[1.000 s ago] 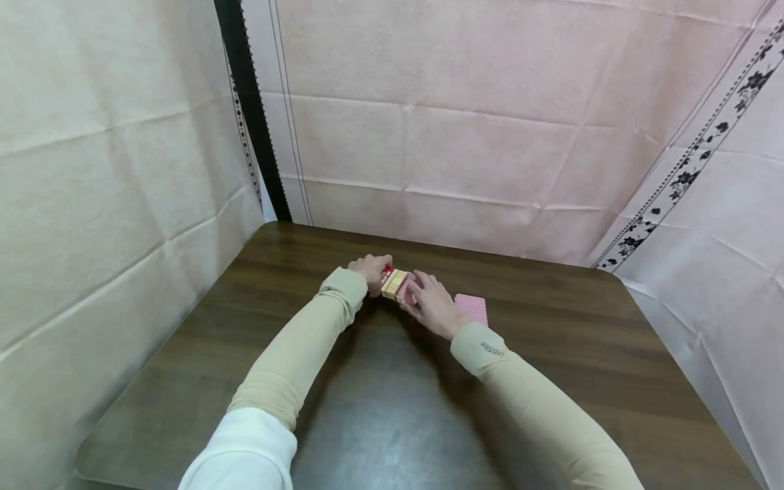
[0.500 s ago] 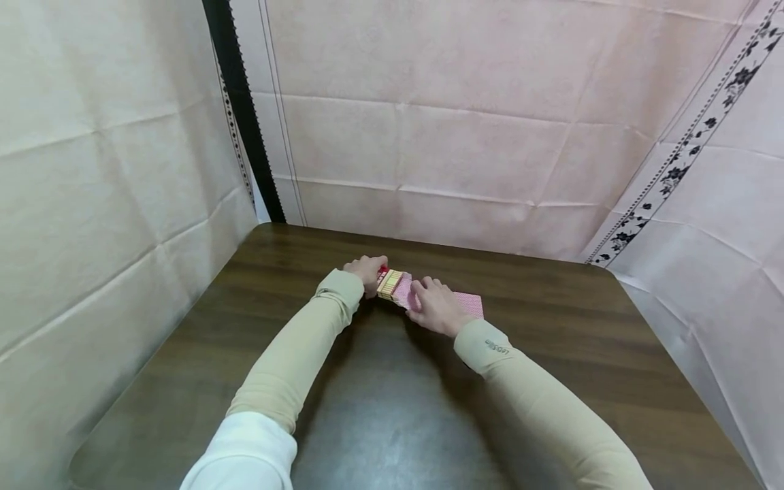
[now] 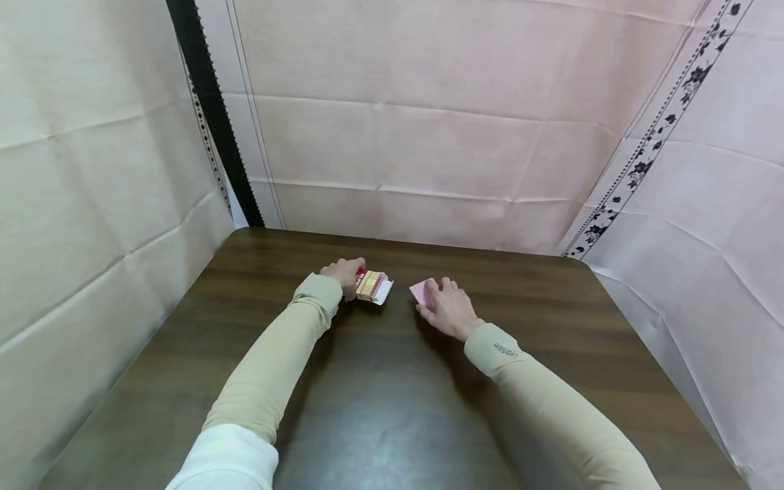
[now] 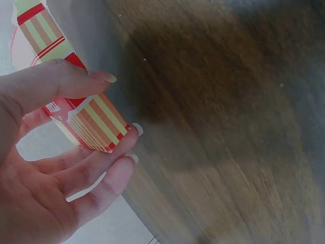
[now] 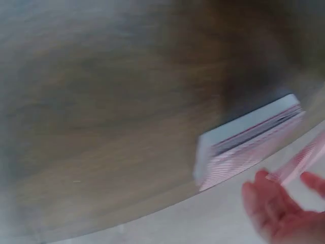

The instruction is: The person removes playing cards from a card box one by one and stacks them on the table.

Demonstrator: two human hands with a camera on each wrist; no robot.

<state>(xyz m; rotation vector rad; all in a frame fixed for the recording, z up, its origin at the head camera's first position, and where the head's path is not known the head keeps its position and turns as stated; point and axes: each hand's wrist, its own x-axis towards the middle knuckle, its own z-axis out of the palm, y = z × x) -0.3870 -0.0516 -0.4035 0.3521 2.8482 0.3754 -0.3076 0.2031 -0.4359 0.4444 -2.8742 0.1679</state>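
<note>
My left hand [image 3: 345, 271] grips a red and yellow striped card box [image 3: 371, 286] between thumb and fingers [image 4: 109, 162], holding it just above the brown table [image 3: 392, 408]; the left wrist view shows its striped end [image 4: 96, 122]. About a hand's width to the right, my right hand [image 3: 446, 306] lies over pink-backed cards [image 3: 421, 291] on the table. In the blurred right wrist view a small pile of cards [image 5: 249, 142] lies on the wood, and my right hand [image 5: 284, 203] seems to pinch one pink card [image 5: 304, 157] beside it.
Pale pink cloth panels [image 3: 429, 136] wall in the table at the back and on both sides, with a black strip [image 3: 214, 122] in the back left corner. The table's near half holds only my two sleeved forearms.
My right hand left the box and moved right with a pink card, onto the pile, which it now covers. My left hand and the box moved slightly left; the head view panned.
</note>
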